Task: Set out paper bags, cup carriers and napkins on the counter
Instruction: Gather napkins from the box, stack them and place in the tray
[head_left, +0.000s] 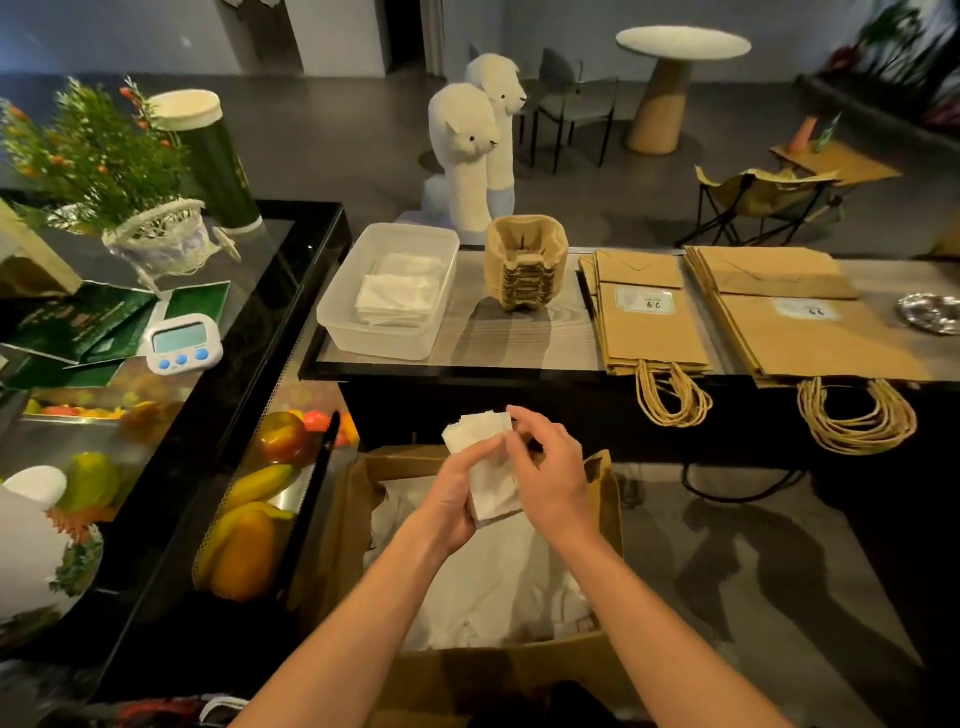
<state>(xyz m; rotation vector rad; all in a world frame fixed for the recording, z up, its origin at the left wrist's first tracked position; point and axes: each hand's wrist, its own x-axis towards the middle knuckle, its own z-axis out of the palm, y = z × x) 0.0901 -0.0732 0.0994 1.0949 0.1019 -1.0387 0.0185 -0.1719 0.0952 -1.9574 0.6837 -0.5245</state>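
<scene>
Both hands hold a stack of white napkins above an open cardboard box. My left hand grips the stack from below and my right hand pinches its top edge. On the counter a clear plastic tub holds folded napkins. Right of it stands a stack of brown pulp cup carriers. Further right lie two flat piles of brown paper bags, a narrow one and a wide one, handles hanging over the front edge.
The cardboard box contains white paper. A display case with fruit stands at left, a white timer and a potted plant on top. Two plush alpacas stand behind the counter. A silver dish sits far right.
</scene>
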